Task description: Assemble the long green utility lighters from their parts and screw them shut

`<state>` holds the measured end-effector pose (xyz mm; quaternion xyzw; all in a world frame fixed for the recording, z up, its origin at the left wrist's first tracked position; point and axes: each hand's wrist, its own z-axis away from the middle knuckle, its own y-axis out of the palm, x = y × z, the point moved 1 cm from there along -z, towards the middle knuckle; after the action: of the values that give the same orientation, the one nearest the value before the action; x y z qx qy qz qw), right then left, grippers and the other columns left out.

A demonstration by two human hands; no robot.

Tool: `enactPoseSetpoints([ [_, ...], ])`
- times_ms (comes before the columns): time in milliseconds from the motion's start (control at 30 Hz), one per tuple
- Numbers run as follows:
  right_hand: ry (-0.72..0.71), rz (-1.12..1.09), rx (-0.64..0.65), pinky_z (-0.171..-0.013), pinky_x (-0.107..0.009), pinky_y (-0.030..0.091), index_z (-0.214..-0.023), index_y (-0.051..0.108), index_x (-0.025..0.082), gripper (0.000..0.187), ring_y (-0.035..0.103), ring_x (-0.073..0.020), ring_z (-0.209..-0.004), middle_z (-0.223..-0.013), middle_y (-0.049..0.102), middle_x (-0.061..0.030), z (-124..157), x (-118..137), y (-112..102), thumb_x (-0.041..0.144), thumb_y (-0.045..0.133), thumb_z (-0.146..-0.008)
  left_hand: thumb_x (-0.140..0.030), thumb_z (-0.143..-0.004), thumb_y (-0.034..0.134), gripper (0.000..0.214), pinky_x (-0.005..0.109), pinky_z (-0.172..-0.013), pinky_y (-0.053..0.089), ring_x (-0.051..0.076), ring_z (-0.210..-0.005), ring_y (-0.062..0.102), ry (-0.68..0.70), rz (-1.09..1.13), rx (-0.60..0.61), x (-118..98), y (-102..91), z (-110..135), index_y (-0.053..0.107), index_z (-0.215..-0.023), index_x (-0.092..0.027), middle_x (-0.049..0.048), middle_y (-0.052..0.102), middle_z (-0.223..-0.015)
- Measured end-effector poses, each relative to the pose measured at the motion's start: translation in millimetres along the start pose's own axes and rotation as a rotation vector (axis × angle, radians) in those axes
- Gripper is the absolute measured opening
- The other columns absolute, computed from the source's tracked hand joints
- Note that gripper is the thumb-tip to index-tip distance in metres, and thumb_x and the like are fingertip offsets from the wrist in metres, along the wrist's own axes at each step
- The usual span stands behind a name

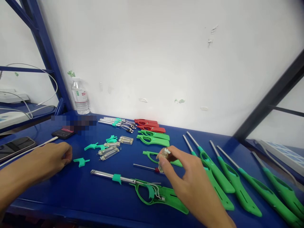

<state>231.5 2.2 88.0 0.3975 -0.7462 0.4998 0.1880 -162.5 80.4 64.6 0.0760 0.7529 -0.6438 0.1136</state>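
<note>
While the right hand (187, 177) holds a small clear part (163, 161) above the counter (114, 198), its thumb and index finger pinch the piece from the sides, with its pale tip uppermost; the grip appears chosen to leave that tip uncovered. Directly below, a thin metal rod (144, 167) with a red collar lies behind an opened green lighter shell (175, 198), whose metal tube (104, 174), turquoise trigger (150, 192) and pale wires are exposed. The shell lies cavity upward, presumably to give access to its interior.

The left hand (57, 155) rests with fingers curled inward, just beside a loose turquoise trigger (81, 162); whether they grip anything cannot be told. Beyond it lie further triggers (95, 146) and clear reservoirs (109, 153), then wired metal tubes (114, 122), red shells (149, 125) and green shells (154, 140). The grouping by kind suggests sorting for easy pick-up. Long-nosed green lighters (249, 183) stand apart at the right. A water bottle (81, 99) stands against the wall, with a phone (16, 148) at far left.

The right hand covers part of another green shell (148, 155). Its fingers also obscure where the held part ends and the rod's handle might begin. A pixelated patch masks the rear left; the rightmost lighters are cut off by the frame.
</note>
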Motion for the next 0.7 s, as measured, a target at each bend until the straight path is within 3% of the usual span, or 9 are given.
enactPoseSetpoints([
  [100, 0.001, -0.001, -0.012, -0.069, -0.030, 0.046, -0.090, 0.069, 0.026, 0.030, 0.068, -0.0171, -0.073, -0.079, 0.073, 0.0043, 0.7, -0.6, 0.3, 0.038, 0.056, -0.113, -0.018, -0.083, 0.062, 0.022, 0.030, -0.065, 0.032, 0.027, -0.061, 0.064, -0.004, -0.088, 0.003, -2.6, -6.6, -0.2, 0.069, -0.063, -0.024, 0.0004, 0.071, -0.058],
  [200, 0.006, 0.009, -0.009, -0.072, -0.031, 0.048, -0.094, 0.071, 0.026, 0.029, 0.069, -0.0180, -0.079, -0.084, 0.074, 0.0035, 1.5, -2.2, 0.6, 0.037, 0.055, -0.114, -0.032, -0.090, 0.058, 0.025, 0.032, -0.065, 0.036, 0.030, -0.068, 0.072, 0.005, -0.111, -0.011, -14.9, -16.9, 1.2, 0.076, -0.075, -0.026, 0.0017, 0.078, -0.068],
  [300, 0.000, 0.034, 0.016, -0.077, -0.034, 0.049, -0.096, 0.072, 0.026, 0.029, 0.070, -0.0195, -0.085, -0.094, 0.075, 0.0016, 2.2, -4.2, 0.7, 0.036, 0.054, -0.115, -0.055, -0.093, 0.054, 0.038, 0.032, -0.072, 0.047, 0.031, -0.084, 0.079, 0.071, 0.044, -0.057, -45.7, -23.2, 8.7, 0.083, -0.085, -0.031, -0.0002, 0.086, -0.089],
  [333, -0.002, 0.038, 0.037, -0.079, -0.035, 0.049, -0.097, 0.072, 0.026, 0.028, 0.070, -0.0197, -0.086, -0.096, 0.074, 0.0013, 2.3, -4.6, 0.7, 0.036, 0.054, -0.116, -0.061, -0.091, 0.055, 0.042, 0.033, -0.073, 0.052, 0.030, -0.081, 0.078, 0.103, 0.138, -0.059, -59.4, -22.8, 12.7, 0.085, -0.088, -0.032, -0.0004, 0.087, -0.093],
  [400, 0.001, 0.041, 0.097, -0.083, -0.037, 0.050, -0.100, 0.073, 0.027, 0.026, 0.070, -0.0202, -0.089, -0.101, 0.072, 0.0006, 2.3, -4.6, 0.9, 0.033, 0.054, -0.117, -0.070, -0.081, 0.060, 0.048, 0.034, -0.058, 0.054, 0.025, -0.058, 0.069, 0.126, 0.304, -0.012, -87.9, -17.7, 22.3, 0.087, -0.088, -0.031, 0.0010, 0.088, -0.090],
  [533, 0.003, 0.076, 0.200, -0.086, -0.039, 0.050, -0.113, 0.079, 0.029, 0.025, 0.072, -0.0219, -0.098, -0.115, 0.071, -0.0015, 2.0, -3.1, 1.8, 0.022, 0.056, -0.118, -0.062, -0.085, 0.071, 0.037, 0.029, -0.048, 0.058, 0.020, -0.050, 0.069, 0.261, 0.638, 0.041, -133.5, -1.3, 42.3, 0.089, -0.087, -0.030, 0.0033, 0.089, -0.092],
  [700, -0.059, 0.109, 0.258, -0.090, -0.038, 0.053, -0.135, 0.081, 0.037, 0.035, 0.073, -0.0222, -0.102, -0.116, 0.073, -0.0001, 3.5, -0.5, 3.7, 0.014, 0.065, -0.114, -0.045, -0.093, 0.073, 0.022, 0.022, -0.041, 0.053, 0.013, -0.042, 0.059, 0.417, 0.840, 0.072, -151.8, 12.5, 55.3, 0.089, -0.089, -0.030, 0.0014, 0.086, -0.085],
])
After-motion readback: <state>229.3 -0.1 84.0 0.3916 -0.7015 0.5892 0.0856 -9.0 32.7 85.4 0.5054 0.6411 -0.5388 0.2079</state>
